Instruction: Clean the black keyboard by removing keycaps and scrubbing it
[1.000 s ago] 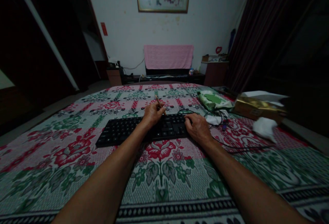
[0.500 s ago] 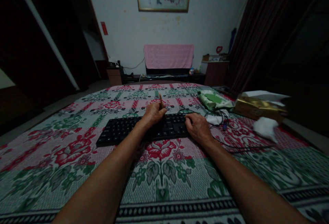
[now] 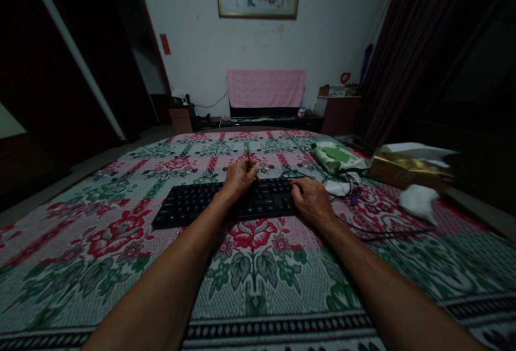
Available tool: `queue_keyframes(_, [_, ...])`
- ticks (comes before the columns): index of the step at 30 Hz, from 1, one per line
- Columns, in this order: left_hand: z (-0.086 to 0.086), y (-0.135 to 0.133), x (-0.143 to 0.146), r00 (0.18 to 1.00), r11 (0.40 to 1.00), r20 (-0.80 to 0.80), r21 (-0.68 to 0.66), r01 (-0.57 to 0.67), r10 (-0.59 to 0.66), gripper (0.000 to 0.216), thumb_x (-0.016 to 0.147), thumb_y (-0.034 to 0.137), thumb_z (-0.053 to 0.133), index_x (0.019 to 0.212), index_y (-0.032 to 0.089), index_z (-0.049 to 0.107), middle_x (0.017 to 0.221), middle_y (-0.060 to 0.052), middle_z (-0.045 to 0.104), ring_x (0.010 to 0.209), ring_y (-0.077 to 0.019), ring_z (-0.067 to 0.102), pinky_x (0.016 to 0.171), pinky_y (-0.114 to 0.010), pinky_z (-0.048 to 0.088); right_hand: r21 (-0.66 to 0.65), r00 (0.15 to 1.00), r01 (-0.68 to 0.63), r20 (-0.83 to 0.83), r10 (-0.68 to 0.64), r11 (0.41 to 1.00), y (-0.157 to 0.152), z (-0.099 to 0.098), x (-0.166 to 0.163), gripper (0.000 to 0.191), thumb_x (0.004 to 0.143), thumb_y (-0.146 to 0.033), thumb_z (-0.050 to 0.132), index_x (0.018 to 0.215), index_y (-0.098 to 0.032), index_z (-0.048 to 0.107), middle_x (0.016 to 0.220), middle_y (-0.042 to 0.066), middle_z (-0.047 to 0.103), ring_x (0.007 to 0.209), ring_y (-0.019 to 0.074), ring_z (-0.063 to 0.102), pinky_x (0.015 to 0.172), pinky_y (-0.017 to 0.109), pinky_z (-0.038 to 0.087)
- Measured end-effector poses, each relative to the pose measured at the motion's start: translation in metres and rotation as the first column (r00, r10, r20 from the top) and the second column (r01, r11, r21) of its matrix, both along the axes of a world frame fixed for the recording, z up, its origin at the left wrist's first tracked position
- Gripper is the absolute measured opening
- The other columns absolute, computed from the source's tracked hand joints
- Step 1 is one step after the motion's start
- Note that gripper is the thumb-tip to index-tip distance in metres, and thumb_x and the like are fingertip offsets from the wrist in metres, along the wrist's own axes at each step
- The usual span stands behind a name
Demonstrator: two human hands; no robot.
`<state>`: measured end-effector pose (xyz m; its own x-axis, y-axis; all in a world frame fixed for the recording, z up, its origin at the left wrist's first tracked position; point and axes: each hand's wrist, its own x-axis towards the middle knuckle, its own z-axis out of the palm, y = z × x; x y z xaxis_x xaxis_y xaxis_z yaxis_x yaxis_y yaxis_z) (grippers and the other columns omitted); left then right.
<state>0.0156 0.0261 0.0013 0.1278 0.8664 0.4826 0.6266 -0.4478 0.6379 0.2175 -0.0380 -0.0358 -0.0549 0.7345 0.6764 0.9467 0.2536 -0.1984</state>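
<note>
A black computer keyboard [image 3: 193, 204] lies on the flowered cloth, slightly aslant. Over its upper middle, my left hand [image 3: 238, 178] is closed around a thin brown stick [image 3: 248, 155]. The stick's pale upper end points away from me, and its lower end reaches down to the keys; what kind of tool it is I cannot make out. At the keyboard's right end, my right hand [image 3: 313, 198] grips the edge, with the thumb on the near side and the curled fingers over the top.
A green and white tissue pack [image 3: 335, 156] lies right of the keyboard, beside a golden box [image 3: 407, 169] with white paper on top. Crumpled white tissue [image 3: 419, 201] rests nearer me. A black cable [image 3: 374, 231] runs across the flowered tablecloth [image 3: 252, 286].
My left hand has shifted slightly left, and the stick leans a little more to the left. My right hand stays on the keyboard's end.
</note>
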Motion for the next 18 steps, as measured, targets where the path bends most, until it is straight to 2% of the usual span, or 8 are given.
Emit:
queue_keyframes(5, [0.0072, 0.0005, -0.0038, 0.995, 0.998, -0.089, -0.058, 0.032, -0.037, 0.019, 0.077, 0.027, 0.057, 0.09, 0.017, 0.067, 0.089, -0.006, 0.071, 0.084, -0.0181, 0.065, 0.075, -0.026, 0.048, 0.009, 1.0, -0.005, 0.001, 0.005, 1.0, 0.0007, -0.0007, 0.0004, 0.019, 0.079, -0.017, 0.047, 0.084, -0.016, 0.066, 0.083, 0.007, 0.067, 0.081, 0.0189, 0.059, 0.078, 0.029, 0.04])
queue_keyframes(8, [0.0099, -0.0019, -0.0046, 0.983, 1.0, -0.18, -0.014, -0.028, 0.025, 0.02, 0.077, 0.026, 0.058, 0.092, 0.017, 0.067, 0.09, -0.006, 0.071, 0.085, -0.0181, 0.064, 0.076, -0.026, 0.047, 0.009, 1.0, -0.009, -0.001, 0.009, 1.0, 0.0009, -0.001, 0.0005, 0.019, 0.079, -0.017, 0.047, 0.084, -0.016, 0.065, 0.083, 0.007, 0.067, 0.081, 0.0187, 0.059, 0.078, 0.029, 0.04])
queue_keyframes(11, [0.0109, -0.0024, -0.0065, 0.98, 0.995, -0.175, 0.007, -0.095, 0.095, 0.021, 0.078, 0.028, 0.056, 0.094, 0.017, 0.066, 0.089, -0.006, 0.071, 0.085, -0.0173, 0.064, 0.076, -0.025, 0.046, 0.007, 1.0, -0.006, 0.0, 0.006, 1.0, 0.001, -0.0011, 0.0004, 0.019, 0.079, -0.017, 0.047, 0.085, -0.016, 0.066, 0.084, 0.007, 0.067, 0.081, 0.0189, 0.059, 0.078, 0.029, 0.04])
queue_keyframes(15, [0.0095, -0.0008, -0.0082, 0.984, 0.999, -0.175, -0.04, -0.019, 0.012, 0.021, 0.078, 0.029, 0.057, 0.093, 0.018, 0.067, 0.088, -0.004, 0.071, 0.084, -0.017, 0.065, 0.075, -0.024, 0.047, 0.011, 1.0, -0.007, -0.002, 0.007, 1.0, 0.001, -0.0013, 0.0004, 0.019, 0.08, -0.017, 0.047, 0.084, -0.016, 0.066, 0.084, 0.007, 0.067, 0.081, 0.0188, 0.059, 0.079, 0.029, 0.041])
queue_keyframes(18, [0.0068, 0.0008, -0.0084, 0.981, 0.999, -0.189, 0.01, -0.036, 0.037, 0.022, 0.078, 0.026, 0.057, 0.096, 0.017, 0.066, 0.092, -0.006, 0.07, 0.087, -0.0176, 0.064, 0.076, -0.025, 0.047, 0.011, 1.0, -0.005, 0.0, 0.005, 1.0, 0.0012, -0.0015, 0.0007, 0.019, 0.08, -0.017, 0.047, 0.084, -0.016, 0.066, 0.083, 0.007, 0.067, 0.079, 0.019, 0.059, 0.078, 0.03, 0.041])
